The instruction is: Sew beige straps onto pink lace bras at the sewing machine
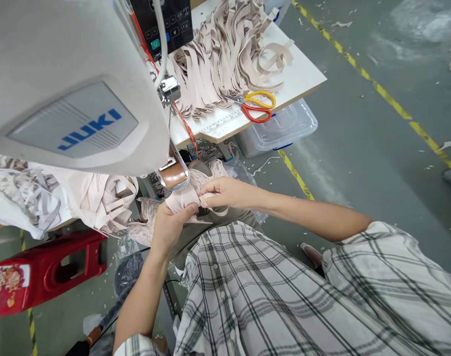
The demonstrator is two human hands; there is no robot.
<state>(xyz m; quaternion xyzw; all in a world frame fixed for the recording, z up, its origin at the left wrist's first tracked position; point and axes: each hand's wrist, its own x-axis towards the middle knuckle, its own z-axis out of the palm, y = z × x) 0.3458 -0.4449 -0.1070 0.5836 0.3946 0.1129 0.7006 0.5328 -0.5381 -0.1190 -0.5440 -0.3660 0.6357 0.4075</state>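
Pale pink fabric (182, 198), with a strap and some lace, is gripped between my hands just below the head of the sewing machine (77, 123). My left hand (172, 221) pinches its near left side, thumb on top. On the right side, the fingers of my right hand (222, 192) are pressed together on the fabric's edge, where a thin strip loops down. Pink lace (218, 169) hangs just beyond my right fingers. The machine's arm hides part of the cloth.
Many cut fabric strips (221, 54) lie on the white table (303, 69), beside scissors (257, 106) with yellow and red handles. Below stands a clear plastic box (288, 123). More pink pieces (102, 202) lie at left, above a red stool (51, 269).
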